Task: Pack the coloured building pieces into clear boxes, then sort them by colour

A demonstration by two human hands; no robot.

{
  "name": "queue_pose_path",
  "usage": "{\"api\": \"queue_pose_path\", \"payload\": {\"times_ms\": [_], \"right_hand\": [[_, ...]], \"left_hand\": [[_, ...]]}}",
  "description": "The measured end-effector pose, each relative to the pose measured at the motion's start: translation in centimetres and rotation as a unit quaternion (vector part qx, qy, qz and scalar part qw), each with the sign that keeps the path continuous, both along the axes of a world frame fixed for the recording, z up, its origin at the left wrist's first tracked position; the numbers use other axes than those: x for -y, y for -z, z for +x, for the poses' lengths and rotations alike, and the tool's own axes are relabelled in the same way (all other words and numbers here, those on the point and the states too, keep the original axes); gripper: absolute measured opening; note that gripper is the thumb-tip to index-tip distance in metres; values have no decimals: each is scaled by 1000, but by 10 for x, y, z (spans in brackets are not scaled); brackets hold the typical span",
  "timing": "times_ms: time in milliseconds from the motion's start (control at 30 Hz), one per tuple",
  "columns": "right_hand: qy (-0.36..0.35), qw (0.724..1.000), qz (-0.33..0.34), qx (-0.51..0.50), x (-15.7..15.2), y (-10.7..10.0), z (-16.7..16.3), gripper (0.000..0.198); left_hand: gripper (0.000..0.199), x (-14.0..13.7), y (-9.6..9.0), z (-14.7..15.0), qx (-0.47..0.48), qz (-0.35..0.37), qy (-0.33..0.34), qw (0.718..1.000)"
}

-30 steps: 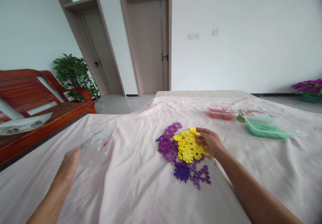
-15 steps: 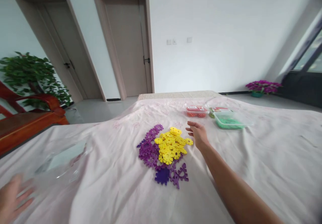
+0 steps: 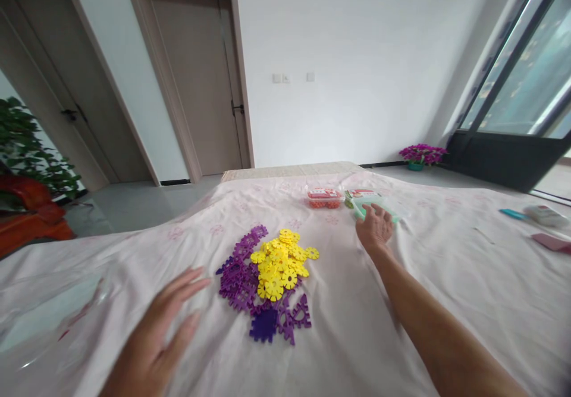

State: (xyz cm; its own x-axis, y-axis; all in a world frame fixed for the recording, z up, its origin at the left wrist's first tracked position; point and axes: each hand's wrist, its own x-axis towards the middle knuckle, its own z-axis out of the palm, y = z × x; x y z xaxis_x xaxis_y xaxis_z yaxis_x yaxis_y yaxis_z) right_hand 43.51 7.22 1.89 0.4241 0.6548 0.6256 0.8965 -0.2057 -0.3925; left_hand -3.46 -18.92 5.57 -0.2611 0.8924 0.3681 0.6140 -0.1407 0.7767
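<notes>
A heap of yellow snowflake-shaped toy discs (image 3: 279, 263) lies on top of purple toothed building pieces (image 3: 236, 281), with a dark violet square piece (image 3: 264, 325) at the near edge. My left hand (image 3: 163, 331) hovers left of the heap, fingers apart and holding nothing. Farther right, my right hand (image 3: 375, 227) reaches over the clear plastic box with green contents (image 3: 391, 213) and partly hides it. Its fingers are spread, and whether they touch the box I cannot tell. Beside that box sits a clear box of orange-red pieces (image 3: 325, 202) with a label.
A pinkish cloth (image 3: 339, 325) with folds covers the surface. On the left lies a clear plastic bag (image 3: 57, 313). At the far right are a pink item (image 3: 552, 243), a white packet (image 3: 545, 215) and a blue object (image 3: 512, 213).
My right hand has moved from beside the yellow discs to the green box. My left hand has come inward from the plastic bag. The view has turned right.
</notes>
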Motion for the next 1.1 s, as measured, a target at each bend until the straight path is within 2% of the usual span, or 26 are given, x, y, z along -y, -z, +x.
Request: {"api": "queue_pose_path", "payload": {"times_ms": [33, 67, 133, 167, 267, 333, 467, 700, 1100], "right_hand": [[0, 1000, -15, 15, 0, 4, 7, 45], [-2, 999, -26, 28, 1, 9, 12, 44], [-6, 998, -34, 52, 1, 18, 20, 45], [-8, 997, -33, 63, 2, 22, 22, 45], [-5, 996, -23, 87, 2, 28, 24, 45], [-5, 995, -20, 95, 1, 29, 24, 46], [-7, 995, -19, 98, 1, 30, 25, 47], [-27, 994, -31, 99, 2, 31, 28, 50], [-18, 992, -35, 116, 9, 27, 24, 47]], "left_hand": [[35, -13, -6, 22, -82, 5, 95, 992], [38, -25, -8, 44, -151, 9, 159, 976], [46, -46, -6, 83, -254, 34, 216, 942], [51, -55, -2, 100, -293, 41, 230, 927], [58, -81, 13, 134, -348, 69, 230, 906], [55, -97, 19, 144, -358, 76, 200, 909], [43, -118, 24, 146, -361, 72, 180, 912], [23, -119, 27, 133, -346, 88, 158, 921], [21, -120, 28, 126, -311, 130, 148, 930]]}}
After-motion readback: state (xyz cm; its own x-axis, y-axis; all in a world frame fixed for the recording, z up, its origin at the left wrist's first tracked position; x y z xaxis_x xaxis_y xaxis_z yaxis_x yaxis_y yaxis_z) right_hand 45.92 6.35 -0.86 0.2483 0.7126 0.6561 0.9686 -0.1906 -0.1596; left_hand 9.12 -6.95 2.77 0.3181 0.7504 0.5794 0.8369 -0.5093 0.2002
